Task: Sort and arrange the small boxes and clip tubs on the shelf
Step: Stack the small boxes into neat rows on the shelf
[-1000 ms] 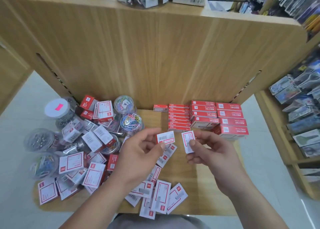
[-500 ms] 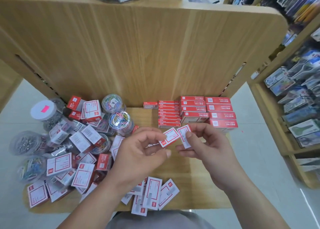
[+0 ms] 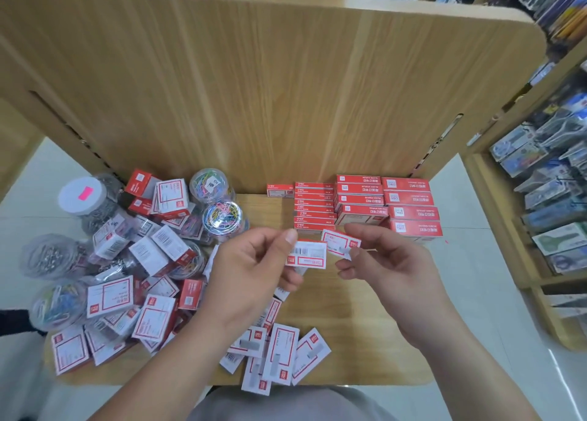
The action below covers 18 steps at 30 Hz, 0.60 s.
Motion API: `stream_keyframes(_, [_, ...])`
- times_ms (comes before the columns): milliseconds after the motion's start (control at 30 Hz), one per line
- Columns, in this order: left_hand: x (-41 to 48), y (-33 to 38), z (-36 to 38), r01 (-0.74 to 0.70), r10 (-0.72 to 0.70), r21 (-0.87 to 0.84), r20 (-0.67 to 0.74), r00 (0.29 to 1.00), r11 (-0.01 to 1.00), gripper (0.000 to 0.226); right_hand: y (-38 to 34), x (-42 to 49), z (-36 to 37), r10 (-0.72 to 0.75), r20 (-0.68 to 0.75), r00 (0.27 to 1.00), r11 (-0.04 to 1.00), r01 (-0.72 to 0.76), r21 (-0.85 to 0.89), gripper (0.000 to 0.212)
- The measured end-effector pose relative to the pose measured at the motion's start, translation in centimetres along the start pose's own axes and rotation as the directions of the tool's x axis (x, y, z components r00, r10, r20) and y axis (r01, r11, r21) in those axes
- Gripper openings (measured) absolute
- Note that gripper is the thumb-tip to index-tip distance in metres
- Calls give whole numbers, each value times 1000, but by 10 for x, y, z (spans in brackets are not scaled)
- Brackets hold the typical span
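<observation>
From the head camera I see the light wooden shelf board (image 3: 355, 334) below me, with both bare hands raised over its middle. My left hand (image 3: 251, 280) pinches a small white box with a red border and a barcode (image 3: 307, 254) between thumb and forefinger, the other fingers curled under. My right hand (image 3: 390, 271) pinches a second small white, red-edged box (image 3: 340, 243) at its lower corner, thumb against fingertips. The two boxes sit just beside each other; I cannot tell whether they touch.

At 12 to 1 o'clock, against the wooden back panel (image 3: 270, 96), red staple boxes stand in neat stacks (image 3: 384, 206).

From 9 to 11 o'clock lies a jumbled heap of red-and-white boxes (image 3: 152, 255) mixed with clear round plastic tubs. One tub at 11 o'clock holds multicoloured paper clips (image 3: 222, 216); another behind it holds pastel clips (image 3: 208, 183). A white-lidded tub with a pink sticker (image 3: 83, 195) holds silver clips, as does a clear tub at 9 o'clock (image 3: 47, 258). A tub at 8 o'clock (image 3: 58, 303) holds coloured clips.

At 6 o'clock, flat white boxes with red frames (image 3: 279, 354) lie overlapping near the shelf's front edge.
</observation>
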<state>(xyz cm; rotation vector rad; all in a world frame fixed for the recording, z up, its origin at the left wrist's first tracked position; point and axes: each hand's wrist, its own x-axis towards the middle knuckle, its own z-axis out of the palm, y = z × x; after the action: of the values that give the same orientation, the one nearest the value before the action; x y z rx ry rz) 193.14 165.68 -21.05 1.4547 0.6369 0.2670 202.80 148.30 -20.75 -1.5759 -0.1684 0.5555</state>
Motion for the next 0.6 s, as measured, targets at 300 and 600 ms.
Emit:
stream_keyframes(300, [2, 6, 2, 45, -45, -33, 17, 999, 998, 17, -4, -5, 1, 31, 112, 993, 1000, -31, -2, 44])
stream_keyframes(600, [-1, 0, -6, 31, 10, -256, 161, 987, 966, 23, -3, -2, 6, -9, -27, 1000, 997, 11, 72, 29])
